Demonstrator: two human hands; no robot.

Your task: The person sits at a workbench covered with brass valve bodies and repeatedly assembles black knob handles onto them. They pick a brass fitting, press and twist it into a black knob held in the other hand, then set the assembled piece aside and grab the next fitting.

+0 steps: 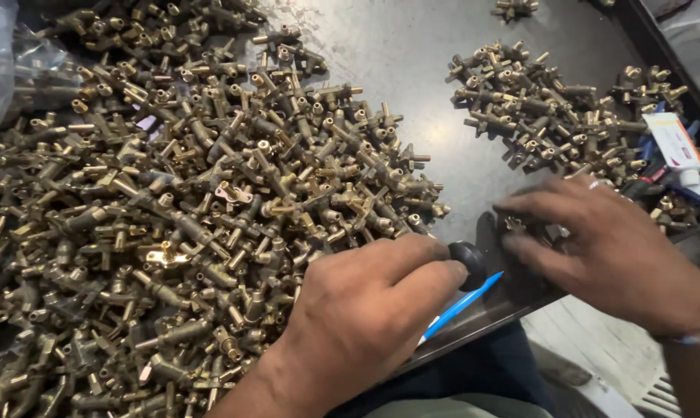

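- left hand [365,310] low in the middle of the view, fingers curled shut around a black round knob [468,262]; the knob pokes out past the fingertips, at the near edge of the dark metal table [412,46].
- right hand [605,248] just to the right, palm down, fingers spread and bent over a small brass valve fitting [514,225] on a black fixture [512,279]; whether it grips the fitting, cannot tell.
- blue and white pen [462,304] lies on the table edge, between the two hands, below the knob.
- big heap of brass valve fittings [172,201] fills the left half of the table, touching the left hand.
- smaller heap of the same fittings [551,116] at upper right, well apart from the big one.
- white tube with red end [674,142] beside the smaller heap, far right.
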